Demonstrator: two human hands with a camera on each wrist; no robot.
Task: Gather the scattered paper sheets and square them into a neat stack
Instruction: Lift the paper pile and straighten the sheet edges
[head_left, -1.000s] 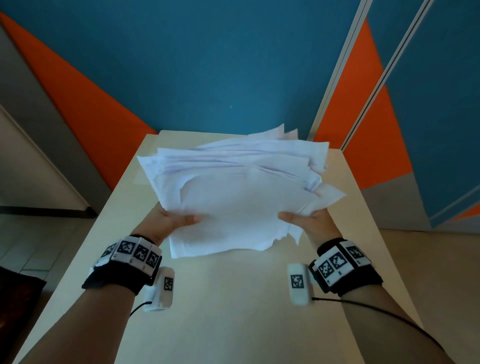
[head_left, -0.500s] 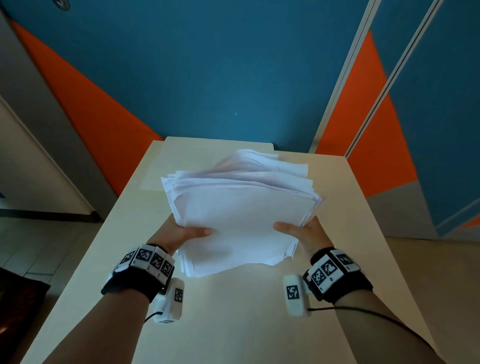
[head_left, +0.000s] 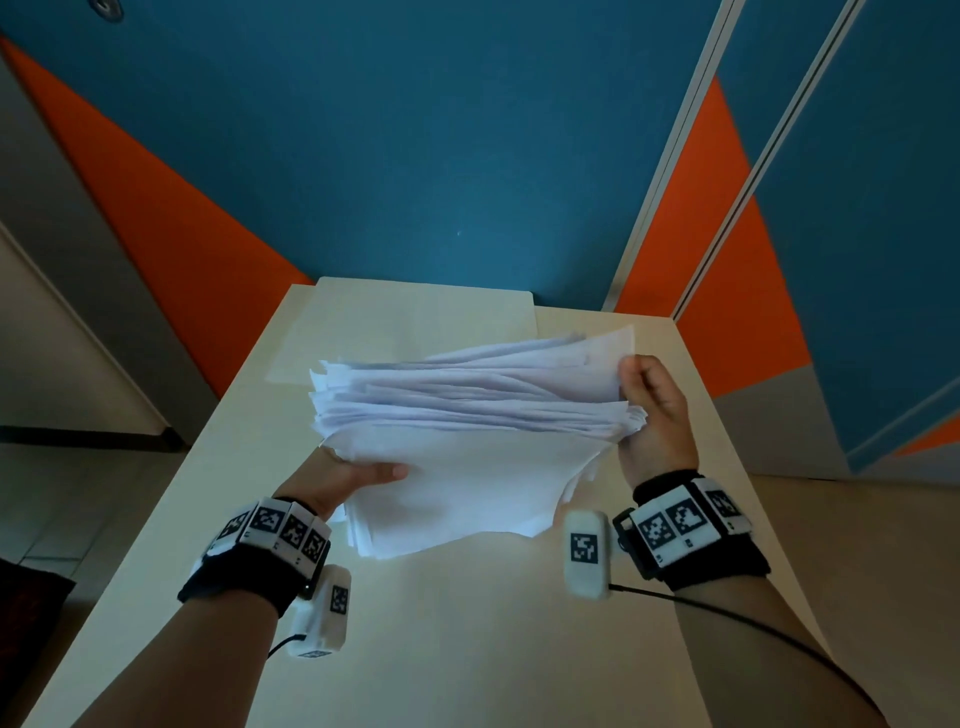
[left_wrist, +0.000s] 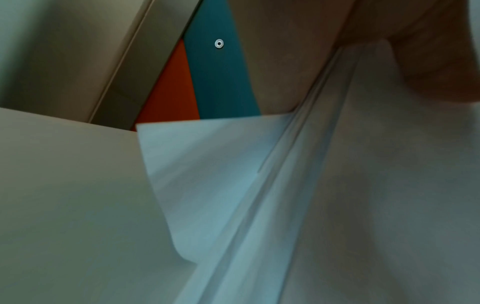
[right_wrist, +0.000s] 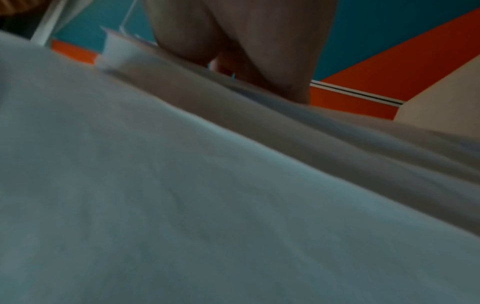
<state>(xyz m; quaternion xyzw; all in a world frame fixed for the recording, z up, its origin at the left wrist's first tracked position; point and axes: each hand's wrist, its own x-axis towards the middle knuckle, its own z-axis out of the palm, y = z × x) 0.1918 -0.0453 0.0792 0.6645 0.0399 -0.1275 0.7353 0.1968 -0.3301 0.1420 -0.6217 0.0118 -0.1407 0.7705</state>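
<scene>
A thick bundle of white paper sheets (head_left: 467, 441) is held above the pale table (head_left: 467, 623), tilted so its ragged far edges fan out. My left hand (head_left: 353, 478) grips the bundle's left side, thumb on top and fingers hidden beneath. My right hand (head_left: 649, 410) holds the right side higher up, thumb at the top corner and palm against the sheet edges. In the left wrist view the sheets (left_wrist: 259, 195) fill the frame, blurred. The right wrist view shows paper (right_wrist: 182, 185) up close and part of the hand (right_wrist: 246, 45).
A cream folder or board (head_left: 415, 322) lies flat at the table's far end. Behind it rises a blue and orange wall (head_left: 415, 156). The table's left and right edges drop to the floor (head_left: 857, 545).
The bundle has tipped up so its far edges show as a fan. My right hand moved up and away along the right side; the left hand kept its grip.
</scene>
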